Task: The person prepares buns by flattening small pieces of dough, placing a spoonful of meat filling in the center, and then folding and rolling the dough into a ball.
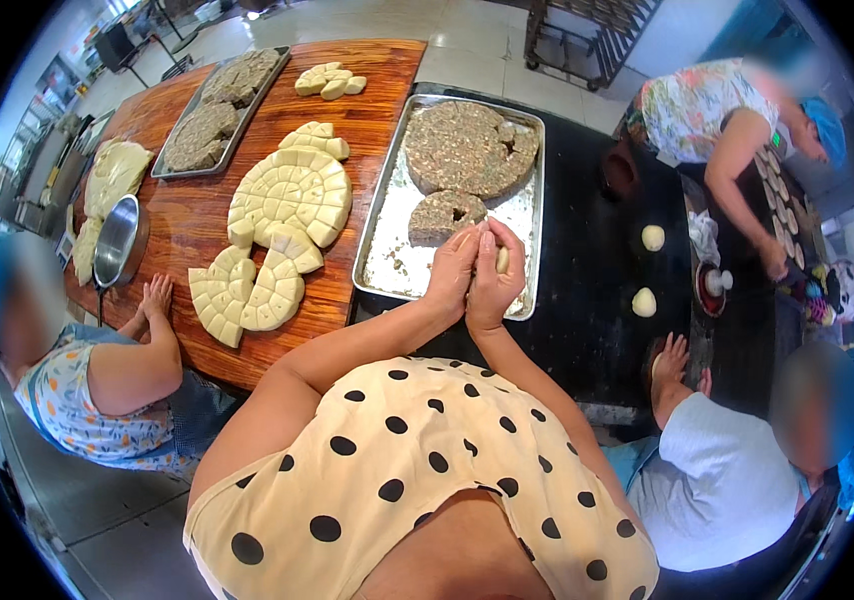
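Observation:
Over the metal tray, my left hand and my right hand meet with their fingers closed together. A pale piece of dough shows between the fingers, mostly hidden by them. Just beyond my fingertips lies a smaller block of brown, speckled filling with a bite-like gap in its edge. Behind it in the same tray sits a large round slab of this filling, also broken at its right side. Crumbs are scattered on the tray's bottom.
Cut dough rounds and a second filling tray lie on the wooden table at left. A metal bowl stands near a co-worker's hands. Two dough balls rest on the black surface at right, near other co-workers.

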